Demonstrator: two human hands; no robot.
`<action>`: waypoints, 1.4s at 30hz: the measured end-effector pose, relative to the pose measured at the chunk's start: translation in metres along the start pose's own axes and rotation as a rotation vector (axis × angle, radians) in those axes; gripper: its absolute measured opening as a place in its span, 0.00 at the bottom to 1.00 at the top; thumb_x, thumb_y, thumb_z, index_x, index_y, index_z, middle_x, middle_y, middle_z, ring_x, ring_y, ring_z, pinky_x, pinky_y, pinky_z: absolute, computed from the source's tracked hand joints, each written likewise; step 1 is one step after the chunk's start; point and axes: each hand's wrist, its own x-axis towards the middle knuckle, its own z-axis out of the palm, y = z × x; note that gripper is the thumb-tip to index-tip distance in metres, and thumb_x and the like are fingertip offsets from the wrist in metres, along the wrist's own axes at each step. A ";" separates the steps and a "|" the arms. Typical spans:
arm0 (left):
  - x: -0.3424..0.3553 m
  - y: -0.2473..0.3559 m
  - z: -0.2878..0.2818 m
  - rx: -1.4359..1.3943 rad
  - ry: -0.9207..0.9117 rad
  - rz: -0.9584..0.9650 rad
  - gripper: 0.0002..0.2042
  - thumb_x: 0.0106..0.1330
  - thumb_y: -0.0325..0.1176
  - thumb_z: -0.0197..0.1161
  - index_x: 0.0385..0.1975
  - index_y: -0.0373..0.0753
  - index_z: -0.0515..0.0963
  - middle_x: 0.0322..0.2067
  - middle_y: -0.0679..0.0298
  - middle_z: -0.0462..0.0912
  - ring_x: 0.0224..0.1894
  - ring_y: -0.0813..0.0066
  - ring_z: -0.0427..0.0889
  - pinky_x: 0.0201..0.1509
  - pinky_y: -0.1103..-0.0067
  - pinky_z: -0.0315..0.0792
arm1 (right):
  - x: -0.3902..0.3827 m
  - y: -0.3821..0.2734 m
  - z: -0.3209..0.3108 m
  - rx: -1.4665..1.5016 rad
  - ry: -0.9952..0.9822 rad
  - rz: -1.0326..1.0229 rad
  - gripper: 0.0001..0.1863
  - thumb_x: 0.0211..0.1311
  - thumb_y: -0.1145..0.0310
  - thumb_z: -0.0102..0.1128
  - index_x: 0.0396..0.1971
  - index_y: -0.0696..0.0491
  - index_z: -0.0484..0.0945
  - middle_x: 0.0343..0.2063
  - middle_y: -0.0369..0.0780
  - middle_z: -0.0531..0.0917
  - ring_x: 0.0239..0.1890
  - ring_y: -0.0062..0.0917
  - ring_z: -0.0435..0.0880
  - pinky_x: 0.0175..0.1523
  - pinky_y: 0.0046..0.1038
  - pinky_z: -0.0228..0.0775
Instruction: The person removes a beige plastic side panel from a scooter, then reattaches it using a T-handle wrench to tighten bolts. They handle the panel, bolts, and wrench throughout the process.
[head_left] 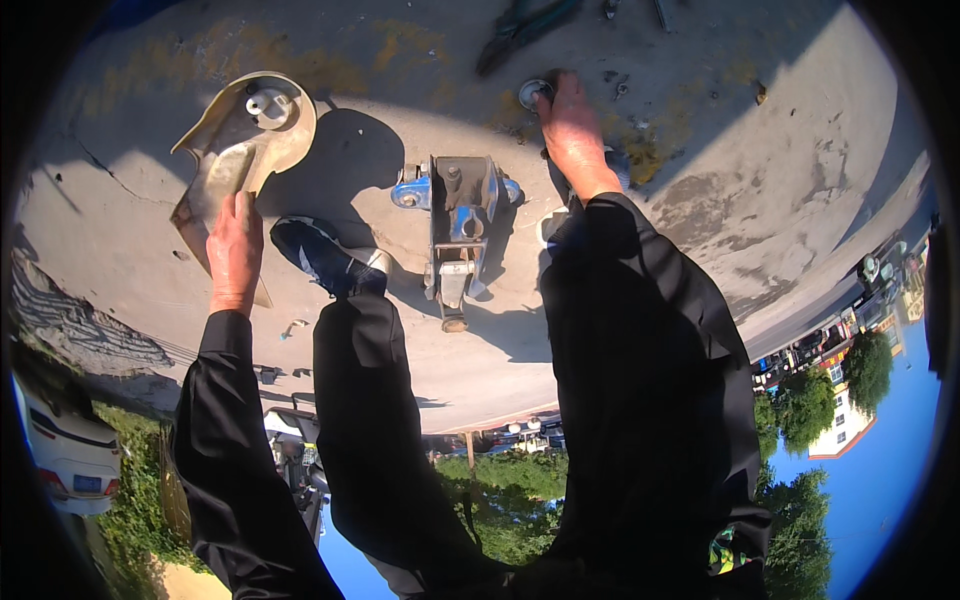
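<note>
My left hand grips a cream-coloured moulded cover, which has a rounded upper end with a pale fitting in it and a long tail running down under the hand. My right hand is higher up, its fingers closed on a small round metal piece at ground level. Between my hands stands a blue and grey metal jack-like assembly, with side lugs and a round foot toward me. Neither hand touches it.
My dark shoe is left of the assembly. A dark green tool and small metal bits lie on the concrete ahead. A white car, trees and parked vehicles show around the lower rim.
</note>
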 end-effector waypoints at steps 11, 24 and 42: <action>-0.043 0.068 -0.059 -0.066 -0.037 0.104 0.10 0.64 0.25 0.59 0.44 0.40 0.73 0.37 0.56 0.76 0.40 0.54 0.82 0.39 0.64 0.80 | -0.021 -0.023 -0.054 0.202 0.025 0.026 0.24 0.75 0.54 0.51 0.45 0.66 0.73 0.36 0.60 0.84 0.41 0.51 0.85 0.46 0.44 0.76; -0.208 0.117 -0.292 -0.055 0.038 0.160 0.13 0.59 0.24 0.60 0.44 0.39 0.73 0.36 0.58 0.74 0.41 0.60 0.83 0.37 0.70 0.82 | -0.233 -0.333 -0.359 1.607 -0.522 -0.205 0.21 0.67 0.58 0.48 0.41 0.64 0.78 0.42 0.50 0.82 0.38 0.33 0.84 0.43 0.35 0.80; -0.505 0.279 -0.475 0.067 0.459 -0.379 0.11 0.60 0.29 0.62 0.43 0.40 0.75 0.31 0.63 0.73 0.31 0.72 0.81 0.27 0.79 0.82 | -0.471 -0.480 -0.483 -0.111 0.200 -1.120 0.09 0.58 0.69 0.61 0.37 0.55 0.78 0.28 0.49 0.85 0.32 0.43 0.87 0.35 0.39 0.81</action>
